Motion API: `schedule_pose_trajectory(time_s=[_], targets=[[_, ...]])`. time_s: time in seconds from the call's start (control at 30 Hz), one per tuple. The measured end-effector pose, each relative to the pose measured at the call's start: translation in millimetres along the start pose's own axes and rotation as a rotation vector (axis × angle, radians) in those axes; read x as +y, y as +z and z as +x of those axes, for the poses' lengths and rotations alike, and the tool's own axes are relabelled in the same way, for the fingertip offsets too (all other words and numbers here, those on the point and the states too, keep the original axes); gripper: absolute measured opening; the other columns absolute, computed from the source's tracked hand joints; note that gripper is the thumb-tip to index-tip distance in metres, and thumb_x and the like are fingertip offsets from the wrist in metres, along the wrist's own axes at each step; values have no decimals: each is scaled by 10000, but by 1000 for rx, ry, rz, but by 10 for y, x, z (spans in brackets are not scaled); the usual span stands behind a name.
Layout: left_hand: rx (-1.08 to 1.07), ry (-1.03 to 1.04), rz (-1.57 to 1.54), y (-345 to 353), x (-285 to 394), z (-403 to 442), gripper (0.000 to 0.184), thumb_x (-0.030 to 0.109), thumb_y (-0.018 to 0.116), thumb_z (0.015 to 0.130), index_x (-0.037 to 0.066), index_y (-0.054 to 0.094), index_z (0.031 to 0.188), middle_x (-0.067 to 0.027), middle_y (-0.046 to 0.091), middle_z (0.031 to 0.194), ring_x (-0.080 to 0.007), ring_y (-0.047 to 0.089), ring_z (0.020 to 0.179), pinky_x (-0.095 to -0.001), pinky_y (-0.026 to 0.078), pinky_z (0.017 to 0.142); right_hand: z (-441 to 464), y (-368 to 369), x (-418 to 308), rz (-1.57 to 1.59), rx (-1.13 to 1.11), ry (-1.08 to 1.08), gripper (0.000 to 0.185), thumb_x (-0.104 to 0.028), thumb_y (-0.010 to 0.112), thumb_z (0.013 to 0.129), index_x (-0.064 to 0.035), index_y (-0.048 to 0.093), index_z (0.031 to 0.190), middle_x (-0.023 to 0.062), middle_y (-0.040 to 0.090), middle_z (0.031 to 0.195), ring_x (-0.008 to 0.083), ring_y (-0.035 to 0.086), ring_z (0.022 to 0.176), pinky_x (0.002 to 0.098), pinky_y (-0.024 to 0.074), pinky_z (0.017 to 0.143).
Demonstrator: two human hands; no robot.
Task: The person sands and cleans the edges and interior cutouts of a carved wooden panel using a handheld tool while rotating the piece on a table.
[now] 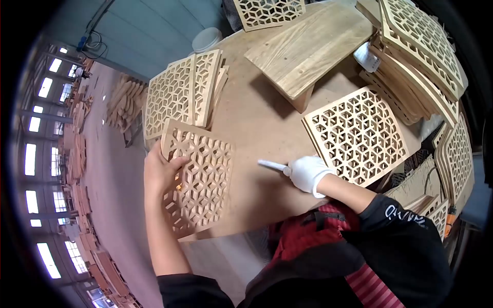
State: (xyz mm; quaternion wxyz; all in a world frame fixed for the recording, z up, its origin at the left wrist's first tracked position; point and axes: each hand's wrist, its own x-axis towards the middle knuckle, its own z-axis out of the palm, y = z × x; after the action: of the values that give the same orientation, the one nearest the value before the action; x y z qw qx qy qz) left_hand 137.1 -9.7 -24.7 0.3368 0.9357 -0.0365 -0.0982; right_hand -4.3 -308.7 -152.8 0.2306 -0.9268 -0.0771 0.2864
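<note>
My bare left hand point(163, 172) grips a wooden lattice panel point(205, 174) by its left edge, thumb on top and fingers hidden beneath. The panel is tilted over the table's left front corner, its cut-outs forming a cube-like pattern. In a white glove, my right hand point(307, 174) is closed around a slim, pale stick-like tool point(272, 165) that points left toward the panel. Its exact kind is too blurred to make out. Just right of the glove lies a small stack of similar lattice panels point(359, 134).
More lattice panels point(179, 92) lean at the table's point(246, 123) back left. A low wooden stand point(313, 49) is at the back middle, near a white bucket point(206, 39). Curved panels point(426, 46) pile up at right. Stacked wood point(126, 102) sits on the floor beyond.
</note>
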Motion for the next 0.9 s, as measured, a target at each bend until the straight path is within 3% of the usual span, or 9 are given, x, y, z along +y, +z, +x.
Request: schedule_pose_trajectory(time_s=[0.07, 0.13, 0.27, 0.37, 0.47, 0.57, 0.67, 0.7, 0.9], targets=[[-48, -28, -62, -22, 26, -1, 420, -38, 749, 798, -20, 596, 1190, -120, 730, 988, -157, 687, 850, -315, 557, 759, -15, 54, 98, 12, 40, -13, 682, -80, 456, 927, -307, 312, 1554, 173, 714, 945, 359, 703, 824, 470, 571, 680], [-75, -48, -59, -54, 153, -67, 409, -52, 734, 814, -28, 587, 1195, -109, 721, 994, -156, 678, 863, -312, 558, 772, 2, 329, 276, 124, 259, -76, 636, -84, 452, 930, -228, 336, 1538, 155, 712, 902, 362, 690, 748, 478, 566, 678], [18, 124, -192, -202, 82, -273, 398, -32, 730, 816, -51, 571, 1180, -103, 697, 1002, -150, 666, 895, -313, 551, 805, -234, 255, 300, 497, 347, 37, 237, -165, 478, 960, -112, 653, 1109, 134, 692, 820, 321, 659, 701, 416, 550, 680], [88, 141, -259, -244, 332, -550, 406, -32, 728, 802, -40, 564, 1172, -102, 681, 1032, -158, 663, 900, -311, 550, 812, -145, 509, 410, 1123, 431, 129, 285, -285, 522, 986, -74, 647, 840, 92, 662, 763, 243, 631, 636, 361, 523, 644], [88, 205, -438, -192, 331, -733, 425, -25, 725, 800, -18, 552, 1188, -90, 672, 1027, -158, 664, 900, -300, 552, 807, -254, 418, 286, 1556, 526, 168, 321, -248, 495, 1045, -45, 631, 838, 69, 690, 847, 105, 602, 607, 221, 480, 488], [12, 269, -523, -153, 370, -810, 438, -28, 712, 806, -18, 542, 1209, -91, 672, 1015, -161, 666, 892, -303, 560, 808, -364, 404, 168, 1661, 662, 90, 399, -346, 473, 1059, -26, 633, 883, 108, 695, 995, 134, 654, 758, 220, 517, 496], [-45, 247, -521, -217, 389, -871, 433, -22, 736, 808, -29, 552, 1200, -101, 680, 1012, -161, 673, 877, -304, 562, 800, -597, 353, -84, 1795, 676, 81, 388, -370, 459, 1061, -15, 606, 1010, 68, 667, 926, 154, 676, 781, 221, 539, 511], [-61, 252, -507, -242, 431, -885, 427, -20, 743, 808, -32, 557, 1192, -104, 682, 1012, -161, 675, 873, -305, 562, 796, -546, 476, -44, 1875, 664, 84, 343, -289, 476, 1027, -17, 624, 1176, 120, 701, 1055, 218, 695, 779, 305, 556, 565], [-184, 381, -298, -280, 593, -891, 389, 23, 740, 816, -53, 586, 1166, -101, 692, 999, -151, 668, 851, -291, 547, 756, -835, 718, -268, 1718, 719, 226, 319, -303, 485, 1029, -37, 634, 934, 90, 679, 806, 148, 599, 504, 251, 472, 434]])
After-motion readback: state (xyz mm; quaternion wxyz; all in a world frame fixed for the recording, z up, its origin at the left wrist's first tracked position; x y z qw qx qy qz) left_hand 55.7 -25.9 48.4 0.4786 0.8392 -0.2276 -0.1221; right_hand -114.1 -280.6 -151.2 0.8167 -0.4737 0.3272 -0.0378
